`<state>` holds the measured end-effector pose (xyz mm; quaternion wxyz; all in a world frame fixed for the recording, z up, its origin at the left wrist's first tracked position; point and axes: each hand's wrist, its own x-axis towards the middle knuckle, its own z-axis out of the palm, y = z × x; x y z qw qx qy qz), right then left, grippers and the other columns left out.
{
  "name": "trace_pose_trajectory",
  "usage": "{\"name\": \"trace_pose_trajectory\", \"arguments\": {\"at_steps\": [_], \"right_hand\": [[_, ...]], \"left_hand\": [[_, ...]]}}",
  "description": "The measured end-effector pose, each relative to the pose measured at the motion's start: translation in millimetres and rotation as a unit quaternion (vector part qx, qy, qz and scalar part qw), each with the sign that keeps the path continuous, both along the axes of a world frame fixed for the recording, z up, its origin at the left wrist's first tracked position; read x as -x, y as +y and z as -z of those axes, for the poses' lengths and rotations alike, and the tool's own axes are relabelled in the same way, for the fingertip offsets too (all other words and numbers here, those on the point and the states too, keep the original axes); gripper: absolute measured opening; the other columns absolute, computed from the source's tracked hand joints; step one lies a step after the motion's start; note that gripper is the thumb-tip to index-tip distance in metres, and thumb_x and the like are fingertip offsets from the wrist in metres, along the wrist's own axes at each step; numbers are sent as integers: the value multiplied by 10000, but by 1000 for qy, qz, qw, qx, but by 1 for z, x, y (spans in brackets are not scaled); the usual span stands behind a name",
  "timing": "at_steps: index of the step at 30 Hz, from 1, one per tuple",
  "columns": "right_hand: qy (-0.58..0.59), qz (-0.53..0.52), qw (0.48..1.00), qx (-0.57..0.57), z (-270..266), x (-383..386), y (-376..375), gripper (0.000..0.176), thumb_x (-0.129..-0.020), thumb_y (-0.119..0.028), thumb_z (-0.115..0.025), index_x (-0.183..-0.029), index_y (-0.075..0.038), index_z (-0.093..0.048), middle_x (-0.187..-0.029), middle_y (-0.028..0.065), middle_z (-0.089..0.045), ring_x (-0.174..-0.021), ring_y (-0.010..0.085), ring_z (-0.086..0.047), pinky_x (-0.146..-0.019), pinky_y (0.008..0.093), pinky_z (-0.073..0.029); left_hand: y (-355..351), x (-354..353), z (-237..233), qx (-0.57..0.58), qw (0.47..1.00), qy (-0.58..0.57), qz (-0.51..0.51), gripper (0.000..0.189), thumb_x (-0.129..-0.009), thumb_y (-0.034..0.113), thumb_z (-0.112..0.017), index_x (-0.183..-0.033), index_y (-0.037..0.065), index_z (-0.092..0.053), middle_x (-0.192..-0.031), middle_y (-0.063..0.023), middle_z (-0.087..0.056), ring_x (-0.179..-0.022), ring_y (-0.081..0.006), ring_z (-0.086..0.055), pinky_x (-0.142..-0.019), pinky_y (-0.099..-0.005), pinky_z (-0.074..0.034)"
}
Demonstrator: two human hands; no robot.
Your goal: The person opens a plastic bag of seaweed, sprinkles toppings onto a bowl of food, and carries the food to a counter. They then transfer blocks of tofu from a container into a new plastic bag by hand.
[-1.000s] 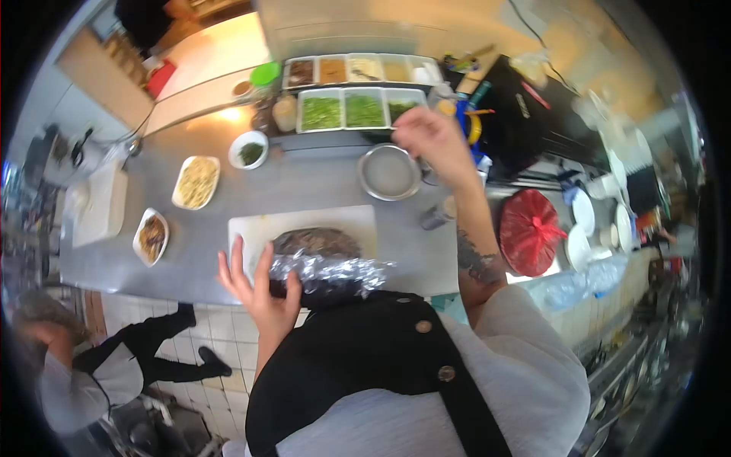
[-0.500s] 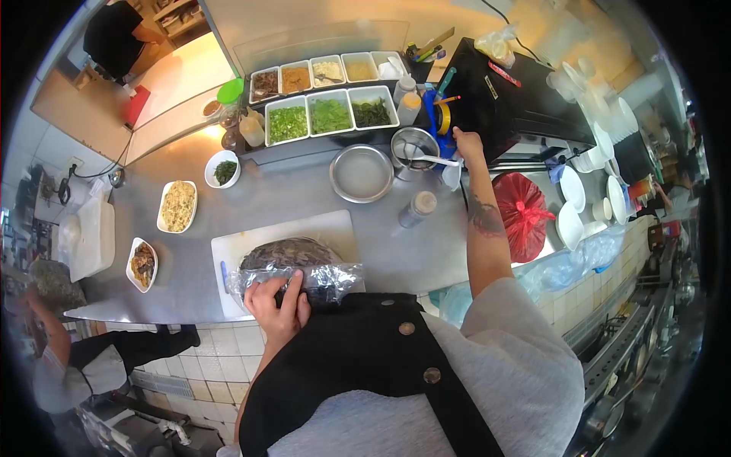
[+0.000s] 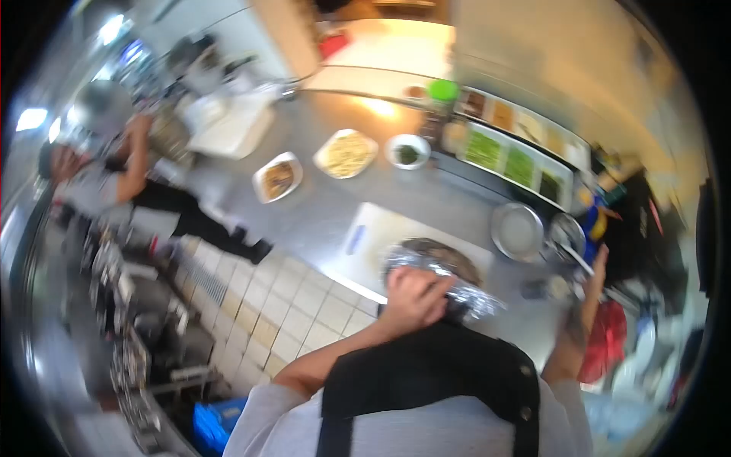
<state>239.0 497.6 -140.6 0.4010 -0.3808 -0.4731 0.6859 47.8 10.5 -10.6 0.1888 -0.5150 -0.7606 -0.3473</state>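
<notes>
My left hand [image 3: 415, 298] has its fingers curled over crinkled clear plastic wrap [image 3: 478, 302] at the near side of a dark, mottled bundle [image 3: 442, 257]. That bundle lies on a white cutting board [image 3: 365, 247] with a blue mark. Blurred by motion, my right hand [image 3: 599, 266] is at the right, beside the metal pot [image 3: 567, 232] with a white-handled ladle; its fingers cannot be made out. A round metal dish [image 3: 518, 231] stands left of the pot, and a clear bottle [image 3: 560, 287] is left of my right forearm.
White bowls hold yellow food [image 3: 347, 154], brown food [image 3: 278, 180] and dark greens [image 3: 407, 154]. Trays of chopped greens [image 3: 519, 164] stand behind. A co-worker [image 3: 106, 186] is at the left by a white bin [image 3: 236, 129]. A red bag [image 3: 607, 343] is at the right.
The view has swung left, shifting the counter rightward in the picture and showing more of the co-worker. My right hand is now lower, beside the ladle pot; my left stays on the wrap.
</notes>
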Motion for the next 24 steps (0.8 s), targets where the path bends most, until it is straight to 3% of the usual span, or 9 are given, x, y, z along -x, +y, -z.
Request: {"name": "trace_pose_trajectory", "arguments": {"at_steps": [4,6,10,12,17,20,21,22,24], "right_hand": [[-185,-10,971,151,-18,-8,3,601,-864,-571,-450,-1126,-44,-573,-1029,52,-592,-937,175,-554,-848,298,-423],[-410,-59,910,-12,-1,-15,46,593,-846,-581,-472,-987,-31,-642,-873,50,-627,-801,169,-580,-732,284,-457],[-343,29,910,-233,1,-5,53,548,-833,-542,-528,-909,-17,-669,-800,36,-633,-722,142,-575,-651,257,-453],[-286,8,958,-28,3,-1,57,458,-826,-444,-598,-938,-5,-669,-799,34,-640,-693,123,-573,-648,243,-452],[-170,31,985,19,-10,4,32,256,-775,-284,-680,-831,-34,-678,-751,15,-622,-594,120,-547,-561,256,-446],[-201,11,975,91,-19,6,25,272,-728,-324,-710,-770,-57,-675,-654,10,-581,-535,116,-505,-516,255,-420],[-416,76,906,39,-70,20,-10,280,-719,-343,-713,-750,-66,-677,-632,10,-570,-521,120,-483,-512,259,-408],[-242,87,966,40,-28,12,10,287,-718,-356,-708,-755,-73,-684,-624,6,-560,-531,120,-477,-508,274,-389],[-191,93,977,25,-22,4,8,237,-740,-286,-717,-806,-63,-671,-694,-2,-588,-547,134,-484,-499,281,-388]], "left_hand": [[2,-2,-9,22,1000,12,4,570,-593,183,-694,-1150,223,-577,-979,-13,-492,-921,-182,-494,-872,-424,-323],[2,-4,-12,31,999,19,-5,575,-595,193,-697,-1156,227,-574,-978,-12,-491,-920,-181,-494,-875,-425,-320],[5,-5,-17,56,998,11,-3,574,-603,220,-698,-1162,239,-570,-977,-12,-489,-927,-180,-495,-881,-428,-311],[4,-4,-18,59,998,12,3,572,-604,223,-698,-1162,233,-571,-977,-13,-490,-931,-179,-497,-882,-429,-308],[2,-3,-6,64,998,6,6,541,-679,262,-685,-1190,161,-542,-999,-33,-509,-941,-172,-520,-896,-450,-296],[3,-3,-1,63,998,-11,8,572,-637,202,-693,-1187,140,-549,-1009,-31,-524,-940,-166,-520,-928,-437,-258],[5,-3,-3,67,998,-2,2,558,-634,201,-677,-1177,142,-565,-992,-31,-532,-939,-168,-520,-931,-431,-259],[7,-2,-1,61,998,27,-9,490,-667,233,-643,-1145,142,-594,-966,-31,-540,-924,-170,-516,-924,-430,-273],[11,-1,-1,44,998,52,-10,410,-721,277,-590,-1106,142,-626,-944,-31,-545,-887,-173,-504,-902,-433,-300]]}}
